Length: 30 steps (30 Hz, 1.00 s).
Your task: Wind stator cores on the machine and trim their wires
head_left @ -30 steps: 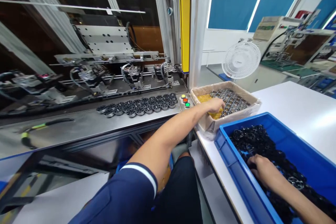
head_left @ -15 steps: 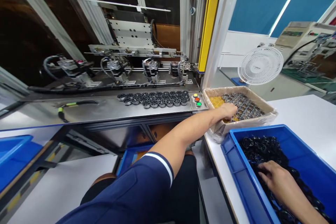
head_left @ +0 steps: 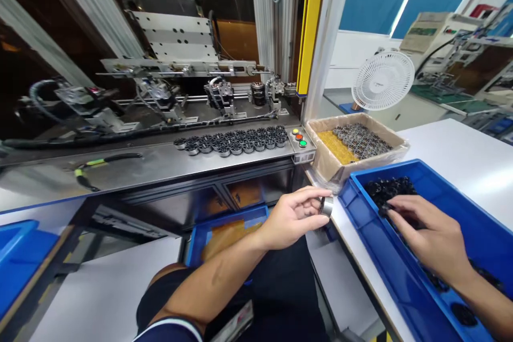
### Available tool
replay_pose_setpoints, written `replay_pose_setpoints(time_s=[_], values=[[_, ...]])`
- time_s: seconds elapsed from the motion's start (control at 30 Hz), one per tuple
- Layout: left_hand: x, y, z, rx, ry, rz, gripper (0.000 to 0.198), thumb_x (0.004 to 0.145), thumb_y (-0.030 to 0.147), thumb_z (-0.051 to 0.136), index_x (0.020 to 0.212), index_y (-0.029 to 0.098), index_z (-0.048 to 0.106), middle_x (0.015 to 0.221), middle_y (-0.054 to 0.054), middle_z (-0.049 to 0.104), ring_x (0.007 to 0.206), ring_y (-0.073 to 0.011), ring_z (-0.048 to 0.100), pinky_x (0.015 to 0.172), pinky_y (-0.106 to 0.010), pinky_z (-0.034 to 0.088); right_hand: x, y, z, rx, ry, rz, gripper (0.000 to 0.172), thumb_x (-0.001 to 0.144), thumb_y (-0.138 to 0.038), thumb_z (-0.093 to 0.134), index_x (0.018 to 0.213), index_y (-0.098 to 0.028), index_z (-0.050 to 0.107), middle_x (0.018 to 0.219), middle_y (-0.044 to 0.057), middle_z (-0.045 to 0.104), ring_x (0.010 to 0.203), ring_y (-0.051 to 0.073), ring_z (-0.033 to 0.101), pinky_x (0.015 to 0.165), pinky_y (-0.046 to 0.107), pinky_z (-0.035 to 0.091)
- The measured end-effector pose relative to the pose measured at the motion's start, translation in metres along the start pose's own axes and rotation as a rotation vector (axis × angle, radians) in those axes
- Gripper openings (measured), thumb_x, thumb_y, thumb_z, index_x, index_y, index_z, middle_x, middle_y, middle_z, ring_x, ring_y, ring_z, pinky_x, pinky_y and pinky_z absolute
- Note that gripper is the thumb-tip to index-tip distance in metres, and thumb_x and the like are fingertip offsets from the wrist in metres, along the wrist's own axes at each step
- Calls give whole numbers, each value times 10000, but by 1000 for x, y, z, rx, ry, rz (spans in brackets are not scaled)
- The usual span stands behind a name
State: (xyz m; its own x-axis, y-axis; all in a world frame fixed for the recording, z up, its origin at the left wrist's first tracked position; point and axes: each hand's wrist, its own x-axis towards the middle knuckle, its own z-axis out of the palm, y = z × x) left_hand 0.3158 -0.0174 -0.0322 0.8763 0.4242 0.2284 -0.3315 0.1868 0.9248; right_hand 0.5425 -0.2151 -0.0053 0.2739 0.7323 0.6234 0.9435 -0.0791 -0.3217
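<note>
My left hand (head_left: 294, 216) is closed on a short metal ring (head_left: 327, 206), pinched between thumb and fingers in front of the bench edge. Over the blue bin (head_left: 363, 235), my right hand (head_left: 435, 235) pinches a small black plastic part (head_left: 385, 209) at its fingertips. Loose black parts (head_left: 390, 187) of the same colour lie in that bin, some hidden under my right hand. Behind it stands a plastic-lined box (head_left: 334, 163) with rows of grey metal cores (head_left: 363, 140) on a yellow layer.
Rows of black-and-metal rings (head_left: 236, 140) stand on the steel ledge, left of the push buttons (head_left: 299, 138). Side cutters (head_left: 90, 171) lie farther left. A machine with several fixtures (head_left: 220, 93) is behind. A white fan (head_left: 382, 80) stands at back right.
My left hand has come out of the lined box with a metal ring, moving left and toward me. My right hand has lifted a black part from the bin. The view has shifted.
</note>
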Motion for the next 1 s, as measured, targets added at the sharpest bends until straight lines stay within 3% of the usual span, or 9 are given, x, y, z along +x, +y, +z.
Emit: replay_pose_setpoints(time_s=[0.13,0.23,0.4,0.63,0.83,1.0], values=[[-11,2,13,-92,-48,-55,492,774,259,832,1238,181,687,1105,-103,695,873,-132,658,868,-289,541,6,-70,0,253,-18,-71,153,859,-89,690,958,-206,693,927,49,675,829,164,674,700,289,561],[-12,0,24,-122,-102,-53,458,734,208,857,1168,167,718,1145,-114,698,909,-142,671,895,-302,550,-3,-89,5,373,-18,-124,290,840,-13,682,1054,-207,698,935,54,678,867,168,677,724,296,570],[-16,-11,43,-134,-85,-96,565,544,161,953,1065,129,735,947,-75,731,841,-151,684,837,-298,573,-12,-88,9,406,-24,-140,371,824,14,676,1104,-226,709,928,51,692,855,174,685,703,305,574],[-11,-22,52,-168,-75,-132,578,510,183,970,1025,114,715,879,-47,710,814,-141,680,799,-269,555,-11,-86,8,380,-2,-205,390,800,62,653,1092,-196,678,938,67,681,889,195,654,737,361,560],[-11,-25,49,-185,-46,-92,620,479,143,975,1039,118,711,943,-65,735,855,-150,703,860,-289,575,-11,-81,3,343,-90,-305,440,787,-17,703,1209,-101,609,1061,158,660,1007,254,629,823,442,563],[-11,-23,47,-219,-65,-129,631,444,109,980,1023,127,727,921,-53,763,865,-156,727,897,-290,572,-13,-77,4,216,-67,-409,419,786,-21,743,1184,-79,626,1060,165,659,1017,255,627,839,437,566]])
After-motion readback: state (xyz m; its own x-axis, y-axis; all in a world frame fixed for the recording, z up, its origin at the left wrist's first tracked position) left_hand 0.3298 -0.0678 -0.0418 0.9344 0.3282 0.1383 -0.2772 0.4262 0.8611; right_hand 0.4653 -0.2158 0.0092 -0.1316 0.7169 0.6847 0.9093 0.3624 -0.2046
